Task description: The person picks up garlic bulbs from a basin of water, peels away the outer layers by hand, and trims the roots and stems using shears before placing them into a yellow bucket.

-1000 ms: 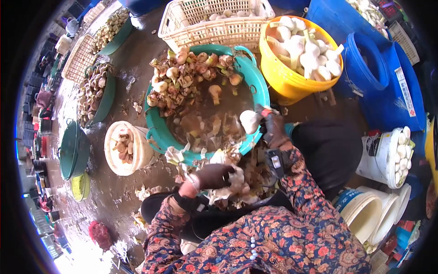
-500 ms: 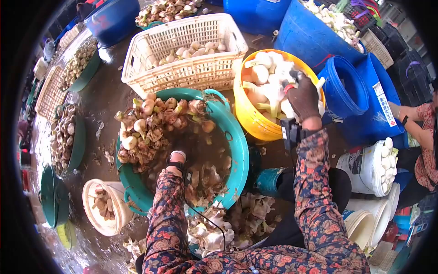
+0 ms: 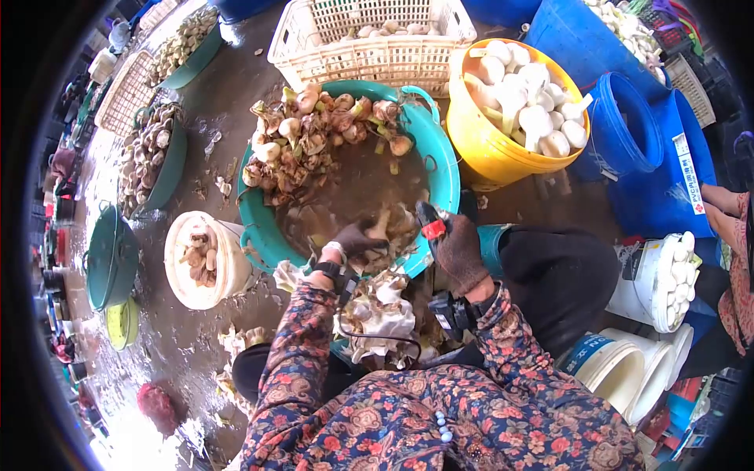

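My left hand [image 3: 355,237], in a dark glove, grips a brownish unpeeled bulb [image 3: 382,225] over the near side of the teal basin [image 3: 445,161]. The basin holds murky water and a heap of unpeeled bulbs [image 3: 314,133] at its far side. My right hand [image 3: 458,253], also gloved, is closed on a small knife [image 3: 429,223] with a red and black grip, just right of the bulb at the basin's rim. A pile of pale peelings [image 3: 378,312] lies on my lap below both hands. White peeled bulbs [image 3: 526,98] fill the yellow bucket [image 3: 485,153].
A white slatted basket [image 3: 369,51] stands behind the basin. A white bucket of scraps [image 3: 182,275] sits at its left, blue barrels [image 3: 640,137] and white buckets [image 3: 656,286] at the right. Green basins of bulbs [image 3: 169,173] line the wet floor. Another person's arm [image 3: 726,206] shows at the right edge.
My right hand came back from the yellow bucket, where it left a white peeled bulb, to the basin's near rim. My left hand lifted an unpeeled bulb out of the basin.
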A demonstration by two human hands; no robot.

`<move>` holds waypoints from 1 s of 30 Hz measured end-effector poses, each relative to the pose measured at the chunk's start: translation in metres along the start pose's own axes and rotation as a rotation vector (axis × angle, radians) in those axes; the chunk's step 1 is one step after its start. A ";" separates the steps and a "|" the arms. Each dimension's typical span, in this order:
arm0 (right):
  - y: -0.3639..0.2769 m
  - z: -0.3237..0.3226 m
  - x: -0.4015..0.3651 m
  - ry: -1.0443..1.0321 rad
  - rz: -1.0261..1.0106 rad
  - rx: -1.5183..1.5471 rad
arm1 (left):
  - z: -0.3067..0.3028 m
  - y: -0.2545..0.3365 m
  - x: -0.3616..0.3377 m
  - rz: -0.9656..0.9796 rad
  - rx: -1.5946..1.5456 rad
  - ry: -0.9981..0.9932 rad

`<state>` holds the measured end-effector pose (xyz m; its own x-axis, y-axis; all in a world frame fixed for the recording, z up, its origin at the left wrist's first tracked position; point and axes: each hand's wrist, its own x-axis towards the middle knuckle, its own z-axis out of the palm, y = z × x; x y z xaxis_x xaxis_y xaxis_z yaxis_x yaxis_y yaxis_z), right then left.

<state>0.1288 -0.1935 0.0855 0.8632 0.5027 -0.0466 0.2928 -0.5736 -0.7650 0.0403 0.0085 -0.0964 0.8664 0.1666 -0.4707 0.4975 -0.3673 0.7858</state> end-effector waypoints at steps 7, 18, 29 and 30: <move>0.067 0.021 -0.012 -0.054 0.232 0.086 | 0.025 -0.005 0.016 -0.008 -0.165 0.045; 0.092 0.059 -0.011 -0.004 0.197 -0.088 | 0.025 0.078 -0.053 0.225 -0.434 0.138; 0.035 0.043 -0.036 -0.215 0.031 -0.013 | 0.021 0.145 -0.140 0.241 0.506 0.463; 0.034 0.042 -0.037 -0.212 0.021 -0.011 | 0.019 0.146 -0.142 0.261 0.524 0.464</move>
<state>0.0896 -0.2040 0.0345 0.7636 0.6149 -0.1971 0.2812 -0.5915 -0.7557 -0.0108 -0.0858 0.0774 0.9401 0.3408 0.0132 0.2889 -0.8163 0.5002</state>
